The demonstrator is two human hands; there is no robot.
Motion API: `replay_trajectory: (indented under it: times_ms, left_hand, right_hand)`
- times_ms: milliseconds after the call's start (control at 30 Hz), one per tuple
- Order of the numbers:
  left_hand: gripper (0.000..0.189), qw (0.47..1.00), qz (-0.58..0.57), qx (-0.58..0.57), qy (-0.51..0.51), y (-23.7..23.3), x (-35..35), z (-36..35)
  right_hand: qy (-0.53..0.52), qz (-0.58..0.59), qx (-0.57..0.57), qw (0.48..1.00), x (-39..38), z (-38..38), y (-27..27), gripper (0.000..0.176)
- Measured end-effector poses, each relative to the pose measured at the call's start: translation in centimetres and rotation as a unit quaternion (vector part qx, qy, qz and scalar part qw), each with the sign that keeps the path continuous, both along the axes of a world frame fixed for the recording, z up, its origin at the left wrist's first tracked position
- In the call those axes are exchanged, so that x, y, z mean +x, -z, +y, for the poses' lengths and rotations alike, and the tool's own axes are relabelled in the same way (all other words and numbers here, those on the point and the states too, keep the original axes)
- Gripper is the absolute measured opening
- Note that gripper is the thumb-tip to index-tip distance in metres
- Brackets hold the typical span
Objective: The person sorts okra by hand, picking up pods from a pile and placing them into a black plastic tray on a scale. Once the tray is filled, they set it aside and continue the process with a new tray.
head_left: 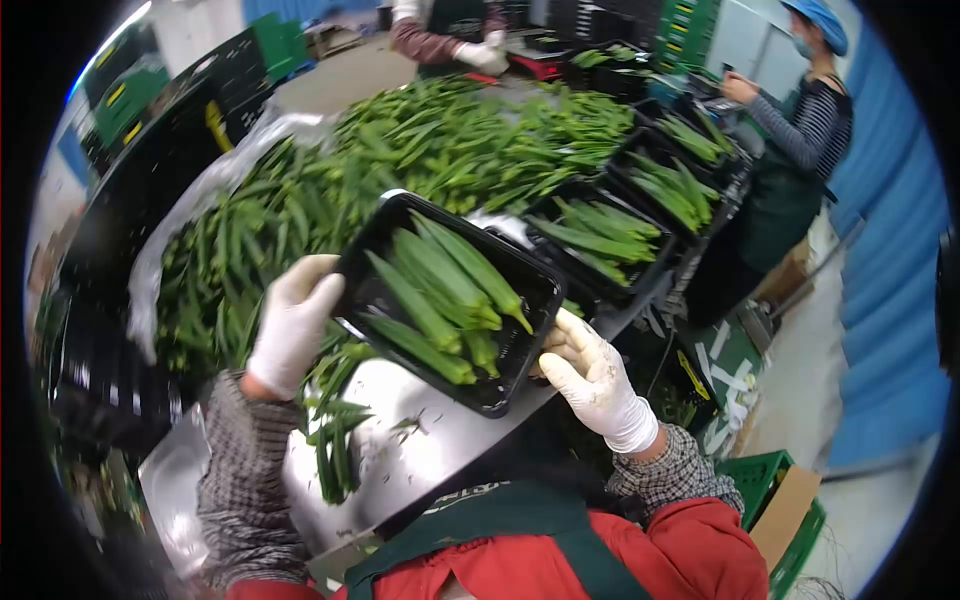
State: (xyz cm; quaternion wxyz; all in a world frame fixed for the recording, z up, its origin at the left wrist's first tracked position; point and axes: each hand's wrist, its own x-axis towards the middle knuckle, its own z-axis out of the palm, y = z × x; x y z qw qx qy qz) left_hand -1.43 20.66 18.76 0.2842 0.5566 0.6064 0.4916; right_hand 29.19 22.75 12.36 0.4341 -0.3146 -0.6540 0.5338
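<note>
The person at the near side of the metal table (455, 455) held up a black tray (541, 300) partly filled with okra pods (440, 275), clear of the tabletop and in front of the big okra heap (430, 150). The left hand (295, 325), in a pale glove, was clamped on the tray's left end, its thumb along the edge. The right hand (595, 380), also gloved, had its fingers curled against the opposite end, near the corner closest to the body, so the tray was gripped from both sides. I took the step in hand to be steadying or checking this portion: most pods lay lengthwise, bunched together, with some dark floor bare around them. From there, the next move called for keeping the tray level and both grips firm, as a dip at the near corner could send the pods sliding.

Some things I couldn't make out. The tray's underside was out of sight, as were the left fingertips behind its end; the right hand perhaps reached a little underneath too. Pods on top covered those below, so I couldn't count them. A few loose okra (335, 455) lay on the metal by the left forearm. Across the heap, the co-worker opposite (450, 35) was cut off by the top of the view.
</note>
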Motion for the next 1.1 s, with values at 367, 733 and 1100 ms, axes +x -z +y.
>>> replay_trajectory:
  times_ms: [367, 733, 1100]
  left_hand:
    - [0.046, 0.994, -0.088, -0.023, 0.063, 6.7, 4.5, 9.3]
    - [0.039, 0.931, 0.308, 0.094, -0.174, -0.5, -8.4, -2.9]
    - [0.048, 0.666, 0.555, -0.183, -0.464, -10.3, -39.7, -25.6]
  right_hand:
    - [-0.012, -0.221, -0.031, 0.975, 7.7, 2.1, 1.6, 0.024]
    - [-0.312, -0.146, 0.061, 0.937, -7.3, -4.0, 5.8, 0.021]
    - [-0.243, -0.161, 0.263, 0.920, -13.4, -5.0, 11.3, 0.012]
